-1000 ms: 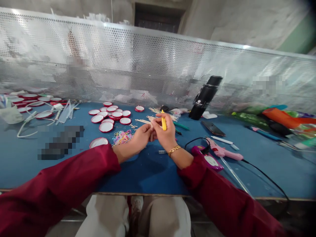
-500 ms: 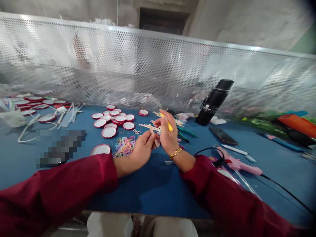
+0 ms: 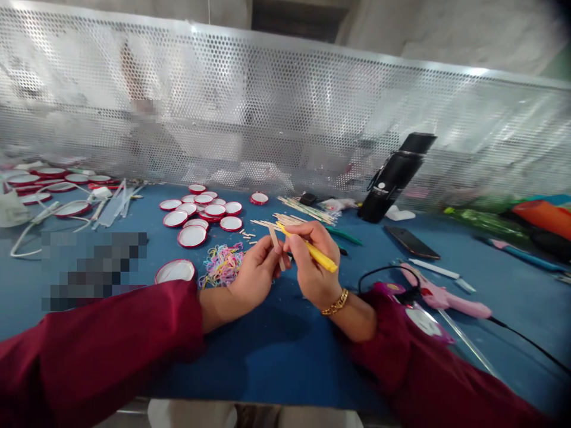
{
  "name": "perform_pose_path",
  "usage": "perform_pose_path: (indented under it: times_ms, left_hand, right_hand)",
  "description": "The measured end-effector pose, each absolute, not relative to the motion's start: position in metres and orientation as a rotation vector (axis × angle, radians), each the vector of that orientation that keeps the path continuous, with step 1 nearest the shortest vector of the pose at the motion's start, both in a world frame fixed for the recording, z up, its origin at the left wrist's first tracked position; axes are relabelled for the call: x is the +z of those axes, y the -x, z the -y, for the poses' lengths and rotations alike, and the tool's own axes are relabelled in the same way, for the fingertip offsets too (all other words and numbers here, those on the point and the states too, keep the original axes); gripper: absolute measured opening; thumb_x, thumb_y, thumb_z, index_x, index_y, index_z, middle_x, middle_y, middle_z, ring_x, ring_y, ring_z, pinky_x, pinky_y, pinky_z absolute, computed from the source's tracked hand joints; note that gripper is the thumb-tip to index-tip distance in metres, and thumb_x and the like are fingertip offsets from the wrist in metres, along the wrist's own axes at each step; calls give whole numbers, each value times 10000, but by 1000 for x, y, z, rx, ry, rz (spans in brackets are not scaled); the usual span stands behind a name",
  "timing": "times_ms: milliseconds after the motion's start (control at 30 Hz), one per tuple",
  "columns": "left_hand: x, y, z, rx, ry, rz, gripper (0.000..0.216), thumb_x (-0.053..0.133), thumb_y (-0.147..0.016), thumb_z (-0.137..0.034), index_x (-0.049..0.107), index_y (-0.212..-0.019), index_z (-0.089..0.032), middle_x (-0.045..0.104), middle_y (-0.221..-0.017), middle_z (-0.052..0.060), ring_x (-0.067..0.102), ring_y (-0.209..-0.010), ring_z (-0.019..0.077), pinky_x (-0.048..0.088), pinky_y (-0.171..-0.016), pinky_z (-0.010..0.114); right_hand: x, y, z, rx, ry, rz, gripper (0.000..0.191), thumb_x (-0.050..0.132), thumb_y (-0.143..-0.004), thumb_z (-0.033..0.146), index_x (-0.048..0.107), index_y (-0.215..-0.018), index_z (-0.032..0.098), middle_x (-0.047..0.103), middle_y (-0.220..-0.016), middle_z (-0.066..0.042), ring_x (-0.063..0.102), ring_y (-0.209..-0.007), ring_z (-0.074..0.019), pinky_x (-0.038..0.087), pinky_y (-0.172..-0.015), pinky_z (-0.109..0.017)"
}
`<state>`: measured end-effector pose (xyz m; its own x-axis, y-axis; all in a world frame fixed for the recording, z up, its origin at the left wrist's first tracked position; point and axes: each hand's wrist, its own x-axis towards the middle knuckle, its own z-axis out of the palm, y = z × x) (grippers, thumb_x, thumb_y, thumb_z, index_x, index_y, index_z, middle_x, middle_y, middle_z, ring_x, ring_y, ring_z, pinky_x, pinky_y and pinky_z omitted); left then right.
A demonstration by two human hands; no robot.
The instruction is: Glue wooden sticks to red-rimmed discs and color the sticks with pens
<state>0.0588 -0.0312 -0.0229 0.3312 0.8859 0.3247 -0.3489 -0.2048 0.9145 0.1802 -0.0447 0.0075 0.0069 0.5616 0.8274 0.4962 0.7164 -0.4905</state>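
Note:
My left hand pinches a flat wooden craft stick, held tilted above the blue table. In my right hand, which wears a gold bracelet, is a yellow pen-shaped tool. Its tip points left toward the upper part of the stick; whether it touches cannot be made out. A heap of colourful rubber bands lies just left of my left hand. Behind the hands are several thin wooden sticks, and small cut pieces of stick are scattered to the left of these.
Several red-rimmed jar lids lie on the left. A black flask stands at the back right, near a phone. A pink glue gun with its cord lies beside my right forearm. Perforated metal sheeting borders the table's far side.
My right hand has turned and shifted slightly right, so the yellow tool now lies with its tip toward the craft stick. My left hand keeps its hold. The view has moved slightly.

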Motion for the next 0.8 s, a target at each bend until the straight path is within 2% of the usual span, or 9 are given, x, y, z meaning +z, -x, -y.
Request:
perform_pose_path:
  times_ms: [100,200,300,800]
  left_hand:
    - [-22,-59,35,1218,-1349,-547,315,527,-882,-489,486,-832,-181,504,-667,-37,394,-504,57,311,-460,194]
    - [-23,-60,36,1198,-1363,-564,329,521,-882,-502,467,-818,-183,472,-640,-46,379,-487,56,297,-442,194]
    - [-26,-61,35,1183,-1366,-578,317,516,-887,-492,460,-828,-186,452,-628,-51,380,-484,57,294,-437,193]
    - [-30,-61,34,1217,-1410,-612,283,487,-907,-476,478,-878,-195,451,-642,-45,384,-493,66,308,-454,200]
  right_hand:
    - [6,-180,46,49,881,1639,82,533,-865,241,582,-929,222,617,-870,-36,610,-806,-185,513,-706,-360]
    - [5,-181,47,68,899,1601,138,547,-846,218,542,-983,219,607,-901,-35,607,-791,-174,514,-695,-350]
    - [3,-182,47,33,915,1595,139,572,-822,207,529,-954,217,595,-888,-27,599,-785,-170,510,-697,-347]
    - [8,-182,49,-284,900,1704,75,576,-808,186,527,-841,232,587,-787,-13,562,-774,-188,473,-728,-381]
